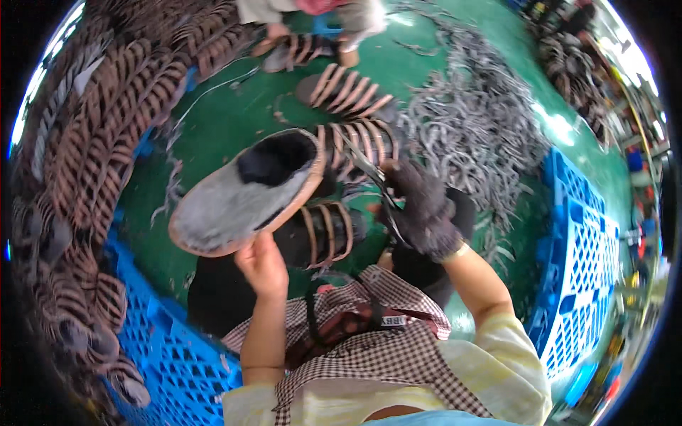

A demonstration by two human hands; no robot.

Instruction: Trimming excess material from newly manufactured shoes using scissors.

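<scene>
My bare left hand (262,264) grips the edge of a grey shoe (226,195) with a tan rim around its sole and a dark opening. The shoe is held up, tilted, left of centre. In a dark glove, my right hand (425,209) is closed around a pair of scissors (376,176). The blades point up and left, a little apart from the shoe. Beneath and beyond my hands, short rows of nested shoes with tan edges (361,142) lie on the green floor, and one more row (328,233) is by my knees.
Long rows of nested shoes (106,121) fill the left side, beside a blue plastic pallet (167,348). A large heap of grey strips (476,106) covers the floor at far right. Another blue pallet (579,263) stands right. Across from me, another person's hand (278,31) is near shoes.
</scene>
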